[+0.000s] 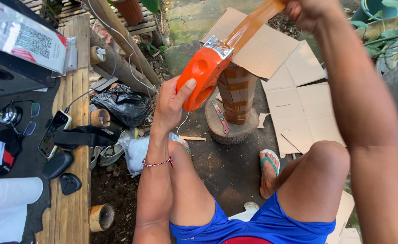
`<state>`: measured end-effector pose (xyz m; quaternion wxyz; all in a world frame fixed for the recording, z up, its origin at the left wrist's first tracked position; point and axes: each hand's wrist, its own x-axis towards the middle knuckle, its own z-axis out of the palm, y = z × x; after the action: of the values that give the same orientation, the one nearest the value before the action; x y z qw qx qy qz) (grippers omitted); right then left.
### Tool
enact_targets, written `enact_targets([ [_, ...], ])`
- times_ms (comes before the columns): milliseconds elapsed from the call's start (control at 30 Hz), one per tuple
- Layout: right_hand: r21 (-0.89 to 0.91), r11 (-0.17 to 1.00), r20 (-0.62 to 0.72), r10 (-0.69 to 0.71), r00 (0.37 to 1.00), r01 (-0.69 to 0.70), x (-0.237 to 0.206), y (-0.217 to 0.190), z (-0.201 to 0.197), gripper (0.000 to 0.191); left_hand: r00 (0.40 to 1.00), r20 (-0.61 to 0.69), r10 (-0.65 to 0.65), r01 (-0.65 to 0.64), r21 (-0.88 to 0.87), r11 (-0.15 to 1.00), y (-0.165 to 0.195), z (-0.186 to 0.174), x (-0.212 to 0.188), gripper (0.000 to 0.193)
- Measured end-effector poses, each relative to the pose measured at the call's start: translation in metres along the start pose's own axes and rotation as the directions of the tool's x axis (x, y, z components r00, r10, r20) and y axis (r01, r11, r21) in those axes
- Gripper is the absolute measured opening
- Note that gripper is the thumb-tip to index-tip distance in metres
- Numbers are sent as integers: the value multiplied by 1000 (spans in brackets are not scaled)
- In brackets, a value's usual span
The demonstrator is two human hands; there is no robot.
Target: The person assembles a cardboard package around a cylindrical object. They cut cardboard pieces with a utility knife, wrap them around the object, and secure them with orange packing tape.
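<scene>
tape dispenser [203,77]: bright orange, silver blade
tape strip [253,22]: translucent brown
wrapped post [236,92]: brown banded
shorts [266,226]: blue
bag [124,104]: black
cardboard [298,99]: tan

The right hand [305,11] is cut off by the top edge; its fingertips and the far end of the tape strip [253,22] cannot be seen. The dispenser [202,77] hides the roll. The left hand [171,101] covers the handle. The wrapped bundle [236,92] is partly hidden behind the dispenser.

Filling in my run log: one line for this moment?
left hand: grips orange tape dispenser | right hand: pulls brown tape | below: taped object on stump
</scene>
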<state>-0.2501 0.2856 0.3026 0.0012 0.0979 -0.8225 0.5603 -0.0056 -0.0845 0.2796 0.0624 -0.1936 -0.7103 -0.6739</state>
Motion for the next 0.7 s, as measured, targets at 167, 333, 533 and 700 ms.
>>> enact_targets([
  [167, 669, 708, 197, 121, 973, -223, -9, 83, 49, 26, 999, -35, 16, -17, -11, 1000, -13, 11, -3, 54],
  [333, 664, 743, 87, 31, 996, -81, -60, 98, 66, 44, 998, -37, 52, -56, -120, 991, -31, 33, -14, 56],
  [533, 516, 842, 21, -196, 980, 157, -77, 20, 52, 47, 994, -67, 83, -92, -141, 986, -36, 43, -17, 55],
  [700, 967, 183, 214, -196, 957, -178, -97, -43, 44, 73, 995, -72, 66, -76, -135, 988, -41, 48, -16, 56],
])
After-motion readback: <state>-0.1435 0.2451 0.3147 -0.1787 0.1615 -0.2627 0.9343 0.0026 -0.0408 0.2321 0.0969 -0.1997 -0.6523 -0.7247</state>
